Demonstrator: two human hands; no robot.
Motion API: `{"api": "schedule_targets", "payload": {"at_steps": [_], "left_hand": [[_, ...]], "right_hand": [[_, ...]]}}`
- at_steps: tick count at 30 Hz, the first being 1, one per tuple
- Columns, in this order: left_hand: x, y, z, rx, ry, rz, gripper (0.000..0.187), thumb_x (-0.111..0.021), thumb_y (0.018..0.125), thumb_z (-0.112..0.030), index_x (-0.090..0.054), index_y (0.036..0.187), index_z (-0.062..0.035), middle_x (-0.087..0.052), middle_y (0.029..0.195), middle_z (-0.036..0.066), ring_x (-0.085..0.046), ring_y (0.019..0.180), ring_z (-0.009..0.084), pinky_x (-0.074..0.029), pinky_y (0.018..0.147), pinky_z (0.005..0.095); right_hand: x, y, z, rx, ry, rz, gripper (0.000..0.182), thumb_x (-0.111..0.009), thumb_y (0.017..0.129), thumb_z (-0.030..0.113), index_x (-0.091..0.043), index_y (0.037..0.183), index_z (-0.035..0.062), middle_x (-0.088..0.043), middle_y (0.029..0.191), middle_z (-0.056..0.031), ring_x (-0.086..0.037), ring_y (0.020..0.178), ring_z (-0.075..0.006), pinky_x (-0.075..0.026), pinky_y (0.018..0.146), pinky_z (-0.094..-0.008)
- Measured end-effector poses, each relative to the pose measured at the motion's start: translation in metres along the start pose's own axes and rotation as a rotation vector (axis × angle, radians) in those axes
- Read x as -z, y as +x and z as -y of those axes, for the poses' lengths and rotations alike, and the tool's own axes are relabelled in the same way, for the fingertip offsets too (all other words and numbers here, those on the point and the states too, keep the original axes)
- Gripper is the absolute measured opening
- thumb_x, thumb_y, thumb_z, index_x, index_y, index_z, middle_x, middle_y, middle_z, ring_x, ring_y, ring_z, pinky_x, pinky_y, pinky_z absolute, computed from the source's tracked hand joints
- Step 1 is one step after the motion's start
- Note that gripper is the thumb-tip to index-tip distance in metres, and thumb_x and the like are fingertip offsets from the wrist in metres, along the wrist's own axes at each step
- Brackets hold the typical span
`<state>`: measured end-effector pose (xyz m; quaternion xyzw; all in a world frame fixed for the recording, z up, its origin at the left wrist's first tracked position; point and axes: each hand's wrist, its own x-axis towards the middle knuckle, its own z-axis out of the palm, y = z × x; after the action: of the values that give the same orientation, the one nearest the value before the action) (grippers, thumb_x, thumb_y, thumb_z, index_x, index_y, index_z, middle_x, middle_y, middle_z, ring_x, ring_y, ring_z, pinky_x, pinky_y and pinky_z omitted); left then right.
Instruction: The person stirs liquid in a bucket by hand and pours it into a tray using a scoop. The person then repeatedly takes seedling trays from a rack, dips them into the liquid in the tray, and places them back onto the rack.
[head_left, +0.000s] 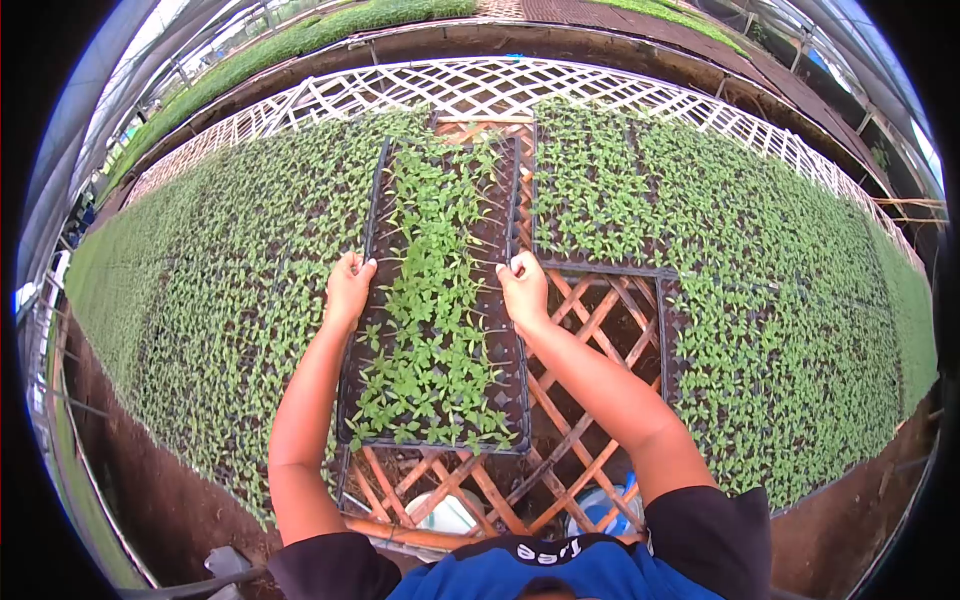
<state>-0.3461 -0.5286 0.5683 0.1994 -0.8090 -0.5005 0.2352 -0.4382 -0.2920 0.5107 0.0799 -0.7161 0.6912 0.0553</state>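
A long black seedling tray (430, 446) full of green seedlings lies in front of me over the lattice bench. My left hand (349, 289) grips its left edge about halfway along, fingers closed with the thumb toward the tray. Across from it, my right hand (524, 289) is closed on the right edge at about the same height. Between the hands, taller leafy seedlings (430, 270) fill the middle of the tray, and thin stems lean inward from both sides over dark soil.
Dense seedling trays spread to the left (230, 270) and right (790, 320). The wooden lattice (590, 320) shows beside and below the held tray. Under it are a white round container (445, 512) and a blue one (610, 508). White lattice (480, 85) edges the far side.
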Motion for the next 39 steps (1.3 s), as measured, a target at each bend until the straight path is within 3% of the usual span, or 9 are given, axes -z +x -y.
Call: {"api": "schedule_targets", "payload": {"at_steps": [6,12,13,14,26,29,31,35,39], "left_hand": [[-0.057,0.141,-0.005,-0.040,0.133,-0.031,0.025,-0.059,0.077,-0.017,-0.039,0.065,-0.0089,-0.034,0.058,-0.004,-0.029,0.054,0.0067,-0.027,0.049,0.0246],[-0.112,0.263,0.017,-0.112,0.174,-0.043,0.023,-0.061,0.075,-0.017,-0.042,0.064,-0.0094,-0.038,0.056,-0.004,-0.031,0.051,0.0070,-0.028,0.047,0.0251],[-0.120,0.282,0.026,-0.113,0.167,-0.039,0.022,-0.061,0.074,-0.017,-0.043,0.064,-0.0098,-0.038,0.056,-0.004,-0.032,0.051,0.0070,-0.028,0.047,0.0250],[-0.128,0.298,0.032,-0.103,0.174,-0.039,0.022,-0.062,0.073,-0.018,-0.044,0.064,-0.0075,-0.043,0.057,0.000,-0.037,0.052,0.0100,-0.032,0.050,0.0272],[-0.174,0.369,0.107,-0.079,0.526,0.068,0.029,-0.060,0.074,-0.026,-0.058,0.077,0.0023,-0.059,0.073,0.014,-0.054,0.067,0.0219,-0.042,0.064,0.0344],[-0.155,0.374,0.126,0.171,0.553,0.293,0.023,-0.058,0.075,-0.025,-0.056,0.077,-0.0018,-0.055,0.069,0.005,-0.049,0.064,0.0158,-0.040,0.062,0.0303],[-0.139,0.340,0.096,-0.062,0.510,0.206,0.027,-0.056,0.074,-0.024,-0.061,0.086,0.0000,-0.062,0.085,0.016,-0.058,0.080,0.0293,-0.043,0.074,0.0354],[-0.110,0.286,0.047,-0.435,0.606,0.055,0.026,-0.055,0.076,-0.024,-0.058,0.094,-0.0048,-0.054,0.104,0.015,-0.057,0.080,0.0271,-0.043,0.077,0.0338],[-0.083,0.213,0.005,-0.419,0.375,0.155,0.022,-0.056,0.077,-0.018,-0.056,0.095,-0.0043,-0.048,0.114,0.014,-0.056,0.083,0.0179,-0.042,0.079,0.0314]], "right_hand": [[-0.032,0.144,-0.025,0.008,-0.096,-0.052,0.026,-0.059,0.073,0.006,-0.035,0.064,0.0088,-0.036,0.060,0.0015,-0.034,0.055,-0.0082,-0.030,0.049,-0.0253],[-0.063,0.266,-0.062,-0.051,-0.213,-0.133,0.021,-0.061,0.072,0.013,-0.041,0.068,0.0070,-0.044,0.061,-0.0040,-0.041,0.056,-0.0145,-0.036,0.053,-0.0310],[-0.064,0.278,-0.064,-0.136,-0.293,-0.089,0.021,-0.059,0.073,0.016,-0.049,0.084,0.0004,-0.057,0.082,-0.0187,-0.057,0.078,-0.0320,-0.043,0.069,-0.0379],[-0.067,0.291,-0.073,-0.132,-0.300,-0.108,0.021,-0.058,0.073,0.015,-0.049,0.085,0.0002,-0.057,0.083,-0.0191,-0.057,0.079,-0.0324,-0.043,0.070,-0.0379],[-0.067,0.323,-0.125,-0.349,-0.511,-0.249,0.021,-0.056,0.075,0.013,-0.055,0.088,-0.0039,-0.059,0.093,-0.0195,-0.058,0.089,-0.0306,-0.046,0.074,-0.0356],[-0.046,0.329,-0.128,-0.399,-0.565,-0.082,0.026,-0.057,0.074,0.014,-0.057,0.094,-0.0023,-0.058,0.097,-0.0202,-0.057,0.092,-0.0298,-0.046,0.075,-0.0355],[-0.035,0.318,-0.107,-0.189,-0.831,-0.010,0.026,-0.054,0.075,0.014,-0.058,0.096,0.0002,-0.058,0.098,-0.0190,-0.058,0.090,-0.0298,-0.046,0.075,-0.0353],[-0.009,0.244,-0.058,0.275,-0.530,0.108,0.022,-0.052,0.079,0.016,-0.056,0.097,0.0054,-0.060,0.088,-0.0136,-0.059,0.078,-0.0231,-0.046,0.066,-0.0322],[0.014,0.099,-0.036,-0.549,0.051,0.512,0.015,-0.050,0.080,0.013,-0.053,0.093,0.0055,-0.057,0.081,-0.0033,-0.054,0.071,-0.0097,-0.045,0.058,-0.0244]]}}
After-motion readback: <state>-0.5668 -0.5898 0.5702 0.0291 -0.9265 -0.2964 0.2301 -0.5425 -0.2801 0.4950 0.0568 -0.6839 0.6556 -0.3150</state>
